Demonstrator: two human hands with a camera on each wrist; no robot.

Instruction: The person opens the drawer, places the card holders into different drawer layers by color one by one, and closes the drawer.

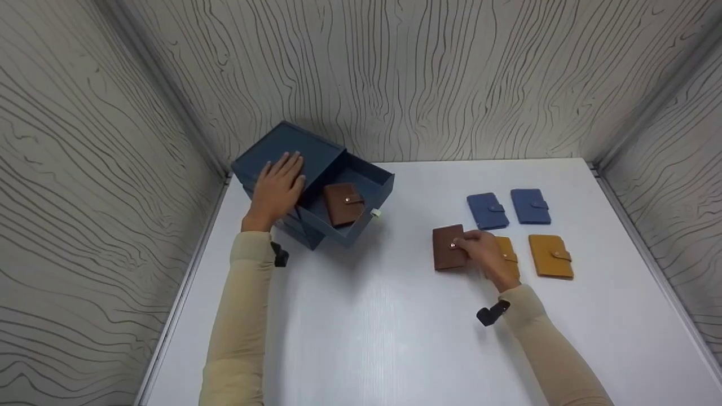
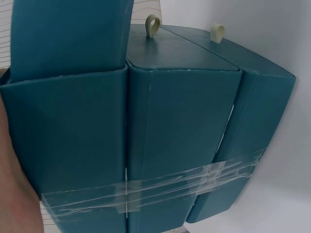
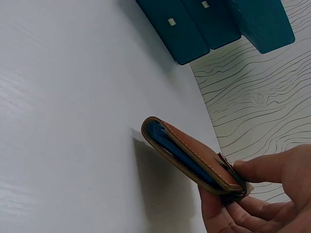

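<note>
My left hand rests with straight fingers on top of a dark blue drawer box. The box's top drawer is pulled out, and a brown wallet with a snap strap lies in it. Over the table, my right hand pinches another brown wallet by its snap side. In the right wrist view that wallet is seen edge-on between thumb and fingers, with blue inner sleeves showing and a shadow below it. The left wrist view shows the box's side, bound with clear tape.
Two blue wallets lie at the back right of the white table. In front of them is a yellow wallet; a second yellow wallet is partly hidden by my right hand. Patterned walls enclose the table's back and sides.
</note>
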